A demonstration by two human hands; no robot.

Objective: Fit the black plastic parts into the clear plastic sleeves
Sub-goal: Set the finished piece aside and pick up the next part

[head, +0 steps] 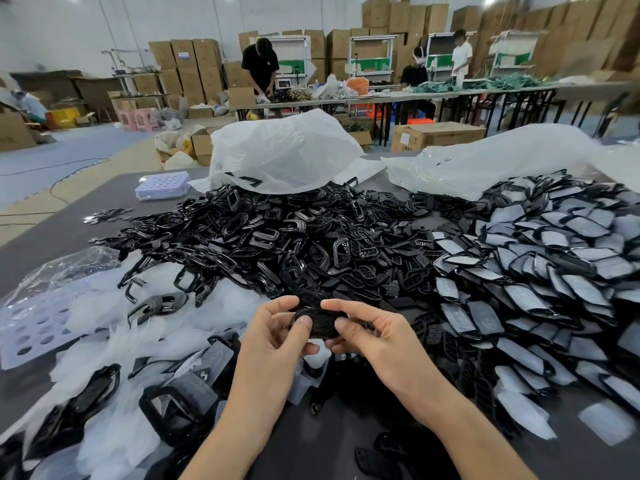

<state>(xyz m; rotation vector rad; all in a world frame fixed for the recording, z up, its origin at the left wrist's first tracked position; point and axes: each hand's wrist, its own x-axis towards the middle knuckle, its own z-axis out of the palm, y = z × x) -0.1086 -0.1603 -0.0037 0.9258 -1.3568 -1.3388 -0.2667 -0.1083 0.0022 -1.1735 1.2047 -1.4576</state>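
Here, 2 hands pinch 1 black part [319, 325] just above the tabletop [52, 237].
Left hand [273, 337] and right hand [369, 336] each close a narrow grip on the black part; sleeve on it or not, I cannot tell. To the right lie many sleeved parts [585, 226], done; a large loose pile [263, 233] is left, spilling from a white bag [284, 150].

Parts heap [277, 237] ahead; bare table [52, 237] far left.
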